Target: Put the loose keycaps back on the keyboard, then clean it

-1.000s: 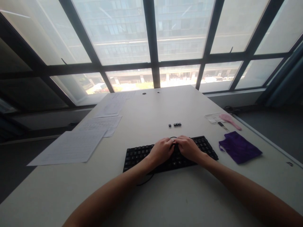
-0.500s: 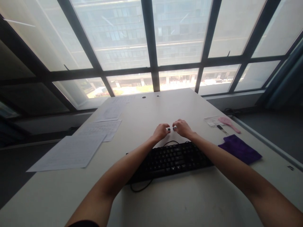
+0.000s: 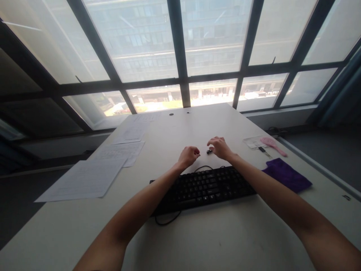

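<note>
Beyond the keyboard, my left hand (image 3: 189, 156) is closed in a pinch just above the table, its fingertips together. Whatever they hold is too small to make out. Across a narrow gap my right hand (image 3: 220, 147) has its thumb and fingers apart, with the fingers arched over small dark pieces (image 3: 209, 152) that seem to lie on the table; their kind is unclear. Under my forearms lies a black keyboard (image 3: 203, 188), which my arms partly cover. Its cable (image 3: 203, 166) curls out behind it.
Overlapping printed sheets (image 3: 84, 178) lie on the left of the white table (image 3: 180, 130). At the right are a purple cloth (image 3: 287, 176), a pink hairbrush (image 3: 272, 145), a small black-handled brush (image 3: 264, 151) and a clear packet (image 3: 251, 142). Windows stand beyond the table.
My hands have drawn apart, the left moving slightly left and the right slightly up and right. The right fingers have opened, and the dark piece at my left fingertips no longer shows.
</note>
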Motion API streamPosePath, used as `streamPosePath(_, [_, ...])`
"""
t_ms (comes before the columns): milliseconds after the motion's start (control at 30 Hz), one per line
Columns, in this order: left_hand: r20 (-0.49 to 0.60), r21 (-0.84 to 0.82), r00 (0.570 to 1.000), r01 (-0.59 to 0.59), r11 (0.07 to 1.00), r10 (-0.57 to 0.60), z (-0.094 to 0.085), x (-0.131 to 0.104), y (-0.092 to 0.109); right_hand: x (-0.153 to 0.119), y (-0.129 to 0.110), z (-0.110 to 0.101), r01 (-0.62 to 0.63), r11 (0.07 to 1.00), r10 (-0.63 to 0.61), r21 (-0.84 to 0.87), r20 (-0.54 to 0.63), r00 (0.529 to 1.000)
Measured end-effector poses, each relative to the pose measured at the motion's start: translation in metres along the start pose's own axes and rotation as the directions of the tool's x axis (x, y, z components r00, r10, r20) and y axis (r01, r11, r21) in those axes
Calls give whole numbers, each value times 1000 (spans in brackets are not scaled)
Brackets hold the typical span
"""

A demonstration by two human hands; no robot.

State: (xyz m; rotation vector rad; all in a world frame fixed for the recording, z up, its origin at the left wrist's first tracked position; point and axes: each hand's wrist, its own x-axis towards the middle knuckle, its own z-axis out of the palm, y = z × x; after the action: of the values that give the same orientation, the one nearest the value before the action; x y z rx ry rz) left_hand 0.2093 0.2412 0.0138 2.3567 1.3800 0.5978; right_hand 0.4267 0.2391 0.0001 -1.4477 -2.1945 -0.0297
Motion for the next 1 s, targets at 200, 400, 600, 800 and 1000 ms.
streamPosePath(200, [18, -149, 995, -98, 984, 102, -5, -41, 24, 0, 8, -3, -4, 1000, 6, -28, 71, 997])
streamPosePath(400, [29, -172, 990, -134, 976, 141, -4, -65, 43, 7, -5, 10, 78, 992, -61, -95, 169, 984])
streamPosePath(600, [18, -202, 992, -121, 972, 127, -8, -67, 50, -2, -16, 2, 117, 993, -117, -1, 50, 992])
streamPosePath(800, [48, -217, 988, -135, 967, 148, 8, -65, 50, -58, -29, -17, -75, 878, 146, 472, -116, 982])
streamPosePath(1000, [11, -244, 982, -180, 953, 188, 23, -67, 48, -103, -36, -24, -206, 804, 234, 558, 23, 972])
